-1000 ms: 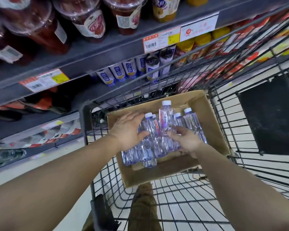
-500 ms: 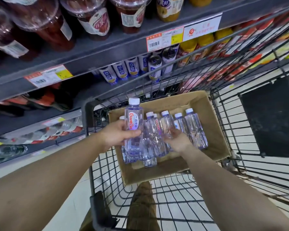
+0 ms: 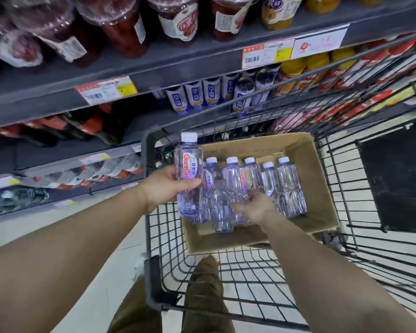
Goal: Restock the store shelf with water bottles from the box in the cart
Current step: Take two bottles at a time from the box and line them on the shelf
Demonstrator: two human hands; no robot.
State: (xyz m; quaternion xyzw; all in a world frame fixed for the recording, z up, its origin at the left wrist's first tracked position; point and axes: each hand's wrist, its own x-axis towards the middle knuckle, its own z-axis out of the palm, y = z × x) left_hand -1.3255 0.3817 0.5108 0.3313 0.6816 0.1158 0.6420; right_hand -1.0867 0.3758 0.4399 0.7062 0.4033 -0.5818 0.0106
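Bottle [image 3: 189, 174]: upright, cap up, clasped in left hand [image 3: 165, 188] above left edge of box [image 3: 315, 174] in cart [image 3: 154, 280]. Right hand [image 3: 255, 206]: closing round another standing bottle [image 3: 234, 186] inside box. Shelf [image 3: 154, 68]: ahead and leftward, nearer left hand.

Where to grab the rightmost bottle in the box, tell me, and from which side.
Take the rightmost bottle around its narrow upper body just under the white cap, coming from above and from its right. It stands upright with bare box floor on that side, while another bottle presses close on its left. The right hand is nearest.
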